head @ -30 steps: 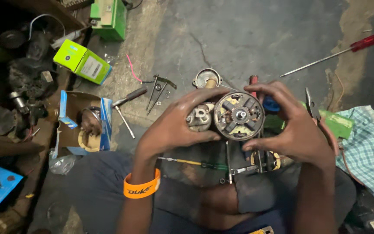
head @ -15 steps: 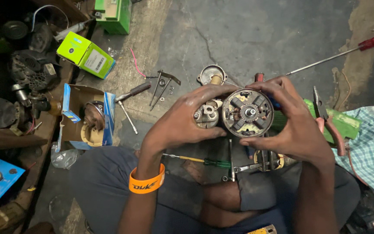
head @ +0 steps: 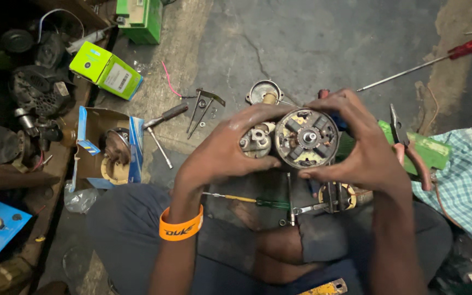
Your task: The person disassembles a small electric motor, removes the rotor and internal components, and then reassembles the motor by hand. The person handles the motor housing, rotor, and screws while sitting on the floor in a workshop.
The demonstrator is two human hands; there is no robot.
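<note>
both hands are holding a starter motor assembly above the person's lap, in the middle of the head view. the left hand (head: 222,150) is wrapping around the smaller cylindrical end (head: 256,142) of the unit, fingers curling over its top and thumb pressing along the underside, so the grasp is clamped on that part. the right hand (head: 364,145) is cupping the round brush plate (head: 306,137), with fingers arching over the upper rim and the thumb closing in under the lower edge; it is gripping the plate's rim firmly. the plate's face is pointing up at the camera, showing dark brush holders around a central shaft hole. an orange wristband (head: 180,229) is sitting on the left wrist.

on the concrete floor (head: 312,43) beyond the hands, a small round metal cap (head: 264,92) is lying just behind the assembly. a hammer (head: 162,123) is resting to the left near an open cardboard box (head: 105,153), and a lime-green box (head: 105,70) is lying farther back. a red-handled screwdriver (head: 438,60) is stretching across the upper right, well apart from the hands. red-handled pliers (head: 408,147) are lying on a green box (head: 430,153) just beside the right hand, with a checked cloth (head: 465,186) next to them. a green-handled screwdriver (head: 247,200) is lying below the hands, near the knees.
</note>
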